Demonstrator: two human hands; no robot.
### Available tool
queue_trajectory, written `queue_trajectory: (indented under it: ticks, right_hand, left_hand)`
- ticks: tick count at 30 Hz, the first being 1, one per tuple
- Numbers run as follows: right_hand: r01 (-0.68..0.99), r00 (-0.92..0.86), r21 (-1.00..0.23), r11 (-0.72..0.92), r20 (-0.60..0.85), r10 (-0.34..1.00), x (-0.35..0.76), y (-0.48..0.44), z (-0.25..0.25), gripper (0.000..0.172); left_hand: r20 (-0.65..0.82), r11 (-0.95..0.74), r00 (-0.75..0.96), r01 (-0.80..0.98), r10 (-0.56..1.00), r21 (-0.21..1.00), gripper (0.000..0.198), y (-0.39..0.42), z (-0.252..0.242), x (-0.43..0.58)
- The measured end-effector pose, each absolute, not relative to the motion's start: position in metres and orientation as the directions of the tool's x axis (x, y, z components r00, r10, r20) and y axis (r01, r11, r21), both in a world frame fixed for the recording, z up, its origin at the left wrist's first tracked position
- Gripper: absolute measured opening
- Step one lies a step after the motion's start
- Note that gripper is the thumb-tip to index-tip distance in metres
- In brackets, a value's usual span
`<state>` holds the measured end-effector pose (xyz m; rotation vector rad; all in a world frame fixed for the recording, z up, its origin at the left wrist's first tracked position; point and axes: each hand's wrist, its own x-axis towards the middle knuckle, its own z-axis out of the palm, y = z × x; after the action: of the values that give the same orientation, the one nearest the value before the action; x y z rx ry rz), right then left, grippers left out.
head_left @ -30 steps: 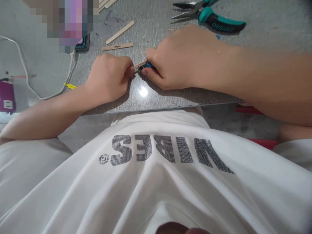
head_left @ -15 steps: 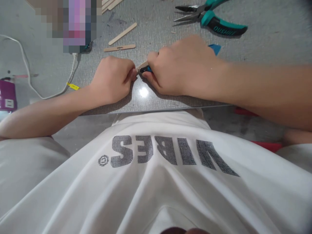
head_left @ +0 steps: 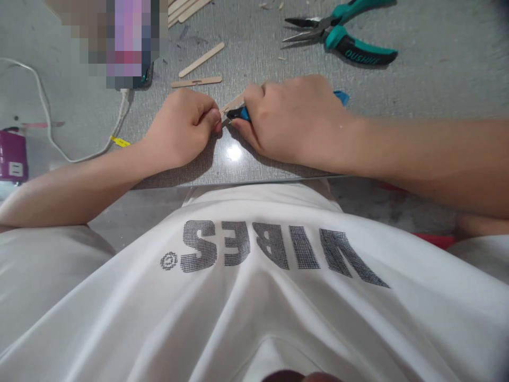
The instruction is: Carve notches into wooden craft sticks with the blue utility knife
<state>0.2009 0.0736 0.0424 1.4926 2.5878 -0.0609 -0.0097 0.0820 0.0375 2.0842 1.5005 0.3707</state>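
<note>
My left hand (head_left: 181,127) pinches the wooden stick (head_left: 234,102) steady so my right hand (head_left: 292,119), gripping the blue cutter (head_left: 239,113), can cut beside it.

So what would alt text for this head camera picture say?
Two hands meet at a grey table's near edge: the left hand pinches a wooden stick, the right hand holds a blue-handled tool against it. Pliers and loose sticks lie beyond.
</note>
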Motion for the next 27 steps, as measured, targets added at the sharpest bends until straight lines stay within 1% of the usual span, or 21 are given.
queue_trajectory:
  ticks: [3, 5, 7, 8, 10, 13, 16, 19, 23, 27]
  right_hand:
    - [0.863, -0.492, 0.052, 0.502, -0.131, 0.861, 0.201, 0.073, 0.042, 0.064]
    - [0.865, -0.491, 0.053, 0.499, -0.118, 0.863, 0.201, 0.072, 0.041, 0.063]
    - [0.866, -0.489, 0.054, 0.497, -0.116, 0.864, 0.202, 0.072, 0.041, 0.063]
    - [0.866, -0.488, 0.057, 0.497, -0.116, 0.865, 0.203, 0.072, 0.041, 0.064]
    - [0.867, -0.485, 0.067, 0.493, -0.11, 0.868, 0.204, 0.072, 0.041, 0.066]
    - [0.867, -0.485, 0.077, 0.493, -0.098, 0.869, 0.207, 0.073, 0.041, 0.068]
    - [0.866, -0.487, 0.073, 0.495, -0.102, 0.867, 0.209, 0.073, 0.04, 0.068]
    - [0.864, -0.494, 0.052, 0.501, -0.111, 0.862, 0.209, 0.074, 0.039, 0.068]
    - [0.856, -0.506, 0.052, 0.515, -0.129, 0.853, 0.208, 0.074, 0.04, 0.066]
    - [0.855, -0.501, 0.061, 0.515, -0.156, 0.851, 0.207, 0.074, 0.043, 0.066]
  left_hand:
    - [-0.126, -0.227, 0.384, 0.746, 0.915, 0.626, 0.035, 0.082, 0.041, -0.012]
    - [-0.116, -0.221, 0.389, 0.718, 0.914, 0.66, 0.037, 0.083, 0.041, -0.014]
    - [-0.104, -0.217, 0.377, 0.714, 0.92, 0.666, 0.039, 0.083, 0.04, -0.015]
    - [-0.142, -0.223, 0.405, 0.726, 0.903, 0.65, 0.036, 0.083, 0.039, -0.015]
    - [-0.029, -0.239, 0.334, 0.731, 0.942, 0.639, 0.035, 0.082, 0.035, -0.014]
    - [0.039, -0.269, 0.314, 0.736, 0.949, 0.621, 0.03, 0.082, 0.031, -0.013]
    - [0.044, -0.292, 0.332, 0.75, 0.942, 0.594, 0.03, 0.083, 0.027, -0.013]
    - [0.082, -0.326, 0.341, 0.756, 0.936, 0.568, 0.028, 0.085, 0.022, -0.013]
    - [0.119, -0.357, 0.346, 0.787, 0.931, 0.503, 0.024, 0.086, 0.015, -0.013]
    - [0.133, -0.384, 0.364, 0.816, 0.922, 0.432, 0.029, 0.084, 0.014, -0.014]
